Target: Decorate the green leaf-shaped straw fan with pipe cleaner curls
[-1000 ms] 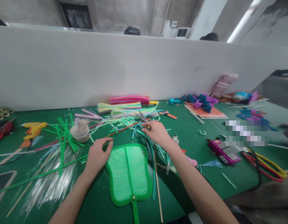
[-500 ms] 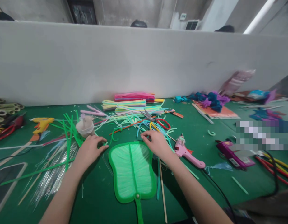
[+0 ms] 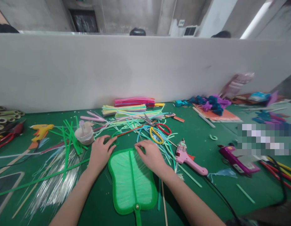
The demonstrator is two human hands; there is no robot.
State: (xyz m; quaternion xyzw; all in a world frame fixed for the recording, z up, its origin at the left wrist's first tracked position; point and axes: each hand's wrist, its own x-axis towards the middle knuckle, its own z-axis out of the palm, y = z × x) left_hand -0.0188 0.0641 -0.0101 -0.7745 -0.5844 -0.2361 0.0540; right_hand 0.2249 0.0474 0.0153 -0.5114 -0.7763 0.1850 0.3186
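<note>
Both hands have drawn inward onto the green fan (image 3: 132, 182). Left hand (image 3: 100, 153) rests open at its upper-left rim, right hand (image 3: 150, 156) loosely curled on its top edge. Bare green table (image 3: 206, 175) lies rightward; scissors (image 3: 157, 131) sit just beyond.

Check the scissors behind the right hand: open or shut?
Open: the scissors' yellow and red handle loops lie spread apart on the table; the blades are half hidden among strips.

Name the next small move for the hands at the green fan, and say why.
Probably press the right hand down along the green fan top rim: its fingers rest there, while the left hand steadies the left corner.
</note>
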